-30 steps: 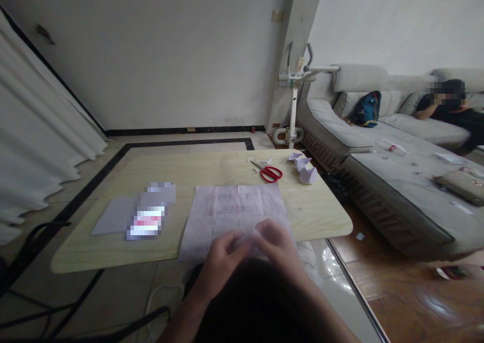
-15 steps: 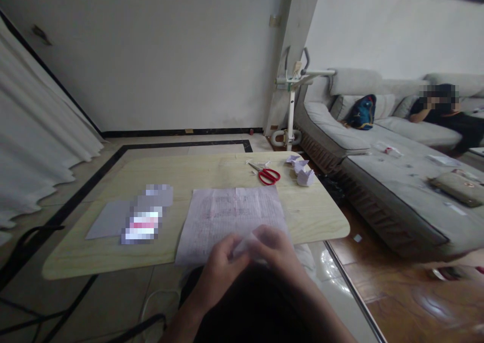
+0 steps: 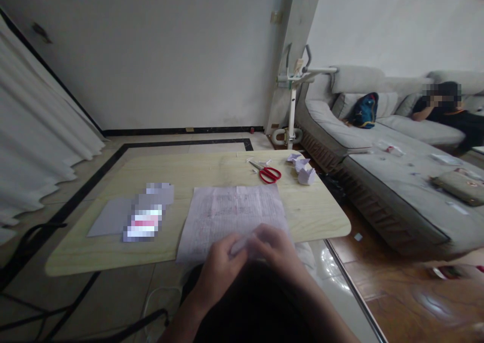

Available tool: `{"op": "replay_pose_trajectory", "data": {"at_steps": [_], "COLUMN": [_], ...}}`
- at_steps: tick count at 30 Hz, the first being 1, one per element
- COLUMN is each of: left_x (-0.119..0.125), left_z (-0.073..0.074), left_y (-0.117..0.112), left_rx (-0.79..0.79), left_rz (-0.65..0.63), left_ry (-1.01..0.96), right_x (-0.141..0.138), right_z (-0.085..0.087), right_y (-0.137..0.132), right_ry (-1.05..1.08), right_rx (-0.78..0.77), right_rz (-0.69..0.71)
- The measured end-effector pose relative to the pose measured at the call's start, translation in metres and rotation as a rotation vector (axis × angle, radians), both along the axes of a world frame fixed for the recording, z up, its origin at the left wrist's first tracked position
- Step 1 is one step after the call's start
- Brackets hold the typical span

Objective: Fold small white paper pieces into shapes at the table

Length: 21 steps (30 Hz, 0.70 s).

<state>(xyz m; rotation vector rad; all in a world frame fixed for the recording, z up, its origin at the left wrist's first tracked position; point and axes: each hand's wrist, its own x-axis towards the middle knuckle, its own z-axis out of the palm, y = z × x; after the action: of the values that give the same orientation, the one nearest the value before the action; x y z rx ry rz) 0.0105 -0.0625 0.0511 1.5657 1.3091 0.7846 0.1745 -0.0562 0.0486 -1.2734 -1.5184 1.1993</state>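
Note:
Between my two hands is a small piece of folded white paper (image 3: 242, 243), partly hidden by the fingers and blurred. My left hand (image 3: 223, 262) pinches its left side, and my right hand (image 3: 273, 245) is closed on its right side. Both hands are over the near edge of a large creased sheet of printed paper (image 3: 230, 209) lying on the table. Beyond that sheet lie red-handled scissors (image 3: 269, 174), blades pointing to the far left, with small paper scraps (image 3: 266, 161) around them. Several folded paper pieces (image 3: 305, 173) stand at the table's far right.
The light wooden table (image 3: 321, 217) has rounded corners. At its left lie a plain sheet (image 3: 108, 217) and a pixelated bright object (image 3: 143, 224). A grey sofa (image 3: 397, 197) stands to the right, with a blue backpack (image 3: 365, 110) and a seated person (image 3: 449, 114) on it.
Both hands stay close together on the folded paper, with small finger shifts; the paper between them now looks narrower. The view has shifted slightly. The scissors and other table items lie as before.

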Motion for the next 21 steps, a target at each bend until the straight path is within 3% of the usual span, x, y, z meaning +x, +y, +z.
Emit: {"op": "replay_pose_trajectory", "data": {"at_steps": [7,11,21], "left_x": [0.006,0.0049,0.0007], "left_z": [-0.0017,-0.0023,-0.0062], "left_y": [0.0004,0.0004,-0.0003], "left_rx": [-0.125,-0.082,-0.057], "left_rz": [0.098,0.104,0.107], "left_ry": [-0.167,-0.199,-0.224], "right_x": [-0.0017,-0.0012,0.0045], "right_z": [0.0046,0.0052,0.004], "right_y": [-0.0029,-0.0029,-0.0029], "right_ry": [0.122,0.164,0.065], "right_rx": [-0.008,-0.051,0.006], "right_rz": [-0.06,-0.043,0.047]}}
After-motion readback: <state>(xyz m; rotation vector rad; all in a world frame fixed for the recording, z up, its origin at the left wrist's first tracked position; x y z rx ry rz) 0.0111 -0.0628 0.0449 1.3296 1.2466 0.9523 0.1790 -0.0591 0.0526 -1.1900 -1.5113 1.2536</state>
